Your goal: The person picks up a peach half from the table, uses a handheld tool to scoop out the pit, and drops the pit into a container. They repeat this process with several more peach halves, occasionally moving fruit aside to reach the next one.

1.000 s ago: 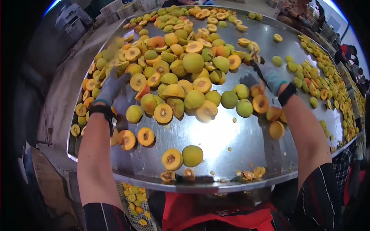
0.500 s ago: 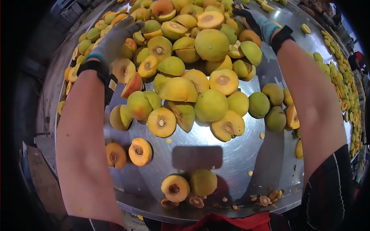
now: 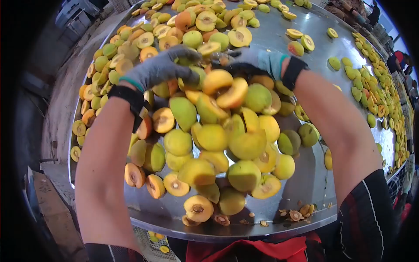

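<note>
Halved yellow-green peaches [image 3: 203, 172] lie heaped on a metal table [image 3: 283, 216] in front of me, some cut face up with the stone or its hollow showing. My left hand [image 3: 166, 67], in a grey glove with a teal cuff, curves over the far side of the heap, fingers apart and touching fruit. Opposite it, my right hand [image 3: 251, 61] in a similar glove reaches inward, fingers stretched out against the peaches, its fingertips partly hidden. Between the hands, a few peach halves [image 3: 224, 87] are blurred by motion.
More peach halves [image 3: 100, 65] spread along the table's left and far sides. Another long band of halves [image 3: 384, 96] lies on the right. Loose stones and scraps [image 3: 301, 213] rest by the near edge. A crate [image 3: 152, 244] stands below, and a person [image 3: 399, 63] is at far right.
Both hands have come back toward me and closer together. The peach heap has slid toward the near edge, and the table behind it shows more bare metal.
</note>
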{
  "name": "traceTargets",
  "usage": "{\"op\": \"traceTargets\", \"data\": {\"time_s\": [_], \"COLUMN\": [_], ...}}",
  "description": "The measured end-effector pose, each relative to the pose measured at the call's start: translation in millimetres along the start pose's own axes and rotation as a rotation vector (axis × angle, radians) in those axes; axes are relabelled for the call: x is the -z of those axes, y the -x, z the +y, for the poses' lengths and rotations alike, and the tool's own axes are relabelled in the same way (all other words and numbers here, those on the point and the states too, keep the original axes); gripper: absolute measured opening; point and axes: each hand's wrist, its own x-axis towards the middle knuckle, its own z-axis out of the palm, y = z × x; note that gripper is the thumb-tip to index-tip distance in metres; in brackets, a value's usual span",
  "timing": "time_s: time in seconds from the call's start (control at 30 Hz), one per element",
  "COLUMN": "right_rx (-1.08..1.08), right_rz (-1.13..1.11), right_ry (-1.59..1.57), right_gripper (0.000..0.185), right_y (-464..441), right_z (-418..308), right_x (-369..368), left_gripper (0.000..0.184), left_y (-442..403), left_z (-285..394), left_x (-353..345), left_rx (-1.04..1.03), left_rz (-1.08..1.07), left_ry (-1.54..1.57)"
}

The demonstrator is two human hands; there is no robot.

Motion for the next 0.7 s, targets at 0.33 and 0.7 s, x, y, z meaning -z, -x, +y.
{"op": "traceTargets", "data": {"time_s": [0.33,0.7], "right_rx": [-0.236,-0.394], "right_rz": [-0.134,0.636], "right_ry": [0.057,0.107], "right_gripper": [0.044,0.043], "right_y": [100.6,25.2], "right_z": [-22.6,32.9], "right_x": [-14.6,50.2], "left_gripper": [0.039,0.074], "left_y": [70.9,133.2], "left_z": [51.1,-132.8], "left_x": [-32.1,103.7], "left_rx": [-0.051,0.669], "left_rz": [-0.195,0.912], "left_ry": [-0.053,-0.442]}}
